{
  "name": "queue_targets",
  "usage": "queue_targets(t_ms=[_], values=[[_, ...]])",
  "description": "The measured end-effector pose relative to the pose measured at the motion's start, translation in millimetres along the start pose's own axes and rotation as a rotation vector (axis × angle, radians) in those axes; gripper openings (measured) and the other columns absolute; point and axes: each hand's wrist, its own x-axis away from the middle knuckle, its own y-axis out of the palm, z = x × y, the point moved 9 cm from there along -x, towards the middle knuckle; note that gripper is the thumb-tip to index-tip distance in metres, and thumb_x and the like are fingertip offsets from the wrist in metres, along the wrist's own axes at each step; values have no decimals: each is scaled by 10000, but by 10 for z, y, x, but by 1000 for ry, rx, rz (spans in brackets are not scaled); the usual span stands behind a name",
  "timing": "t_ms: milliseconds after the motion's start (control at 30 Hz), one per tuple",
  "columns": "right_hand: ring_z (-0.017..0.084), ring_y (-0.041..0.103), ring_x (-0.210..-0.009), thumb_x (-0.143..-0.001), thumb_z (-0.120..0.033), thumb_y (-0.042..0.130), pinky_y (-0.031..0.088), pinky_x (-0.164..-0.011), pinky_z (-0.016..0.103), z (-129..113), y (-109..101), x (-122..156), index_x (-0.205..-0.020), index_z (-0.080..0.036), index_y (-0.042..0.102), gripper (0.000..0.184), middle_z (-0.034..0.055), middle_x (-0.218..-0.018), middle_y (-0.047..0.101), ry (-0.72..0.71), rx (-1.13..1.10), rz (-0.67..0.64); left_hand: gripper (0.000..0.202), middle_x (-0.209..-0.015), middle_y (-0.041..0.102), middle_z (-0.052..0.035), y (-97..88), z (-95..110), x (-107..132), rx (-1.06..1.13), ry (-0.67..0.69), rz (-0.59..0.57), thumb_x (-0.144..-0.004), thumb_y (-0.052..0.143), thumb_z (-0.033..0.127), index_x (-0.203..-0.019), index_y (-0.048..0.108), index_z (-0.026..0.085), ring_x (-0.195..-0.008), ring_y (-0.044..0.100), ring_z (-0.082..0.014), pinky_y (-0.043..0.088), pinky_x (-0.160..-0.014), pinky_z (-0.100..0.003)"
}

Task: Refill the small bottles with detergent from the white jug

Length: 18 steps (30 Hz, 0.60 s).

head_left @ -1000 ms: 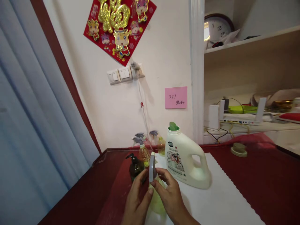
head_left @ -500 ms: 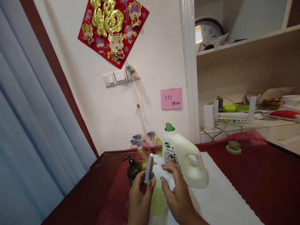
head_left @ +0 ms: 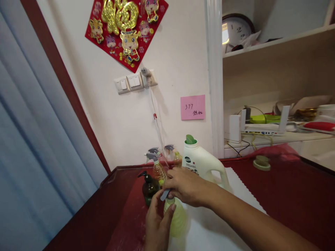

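Observation:
A spray bottle (head_left: 178,219) of pale yellow-green liquid stands on the white sheet (head_left: 206,230), close in front of me. My left hand (head_left: 160,219) is closed around its neck from the left. From the right, my right hand (head_left: 184,186) reaches across and grips the grey trigger head (head_left: 164,194), most of which its fingers cover. Just behind, to the left, stands a dark pump bottle (head_left: 150,190). Beyond my right wrist is a large cream jug (head_left: 201,157) without its cap, a green piece showing in its mouth; my forearm hides its lower part.
Several more spray bottles (head_left: 159,170) stand at the back near the wall. A round greenish cap (head_left: 261,162) lies on the dark red table to the right. A white router (head_left: 261,129) sits on the shelf, and a blue curtain (head_left: 47,139) hangs at left.
My right hand has moved left and closed over the grey trigger head; before, it was open beside the bottle. My left hand stays at the neck. The view has shifted slightly.

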Motion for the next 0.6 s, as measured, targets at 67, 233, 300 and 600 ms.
queue_targets(t_ms=[67, 233, 300, 600], values=[[225, 601, -986, -924, -264, 647, 407, -766, 335, 2, 18, -9, -995, -263, 745, 121, 45, -1039, 658, 20, -13, -32, 621, -1249, 710, -156, 38, -80, 17, 52, -15, -24, -704, 823, 468, -1217, 619, 184, -1174, 650, -341, 503, -1004, -422], [243, 596, -993, -908, -250, 657, 390, -760, 337, -46, 35, -82, -938, -226, 741, 93, 78, -1038, 657, 51, -3, -115, 578, -1253, 698, -156, 100, -160, 43, 110, -8, -24, -716, 818, 403, -1207, 607, 184, -1197, 629, -348, 475, -1033, -464], [254, 598, -993, -900, -260, 666, 394, -764, 345, -56, 53, -114, -933, -220, 744, 94, 92, -1038, 662, 63, 9, -135, 551, -1261, 696, -152, 113, -145, 47, 120, 8, -18, -715, 818, 371, -1194, 617, 187, -1214, 617, -346, 459, -1052, -469], [260, 595, -1021, -903, -261, 660, 388, -772, 344, -38, 78, -113, -995, -229, 744, 129, 93, -1109, 654, 85, -9, -115, 544, -1228, 701, -153, 170, -25, 53, 192, -15, -35, -689, 810, 345, -1170, 617, 177, -1181, 623, -337, 446, -1041, -474]])
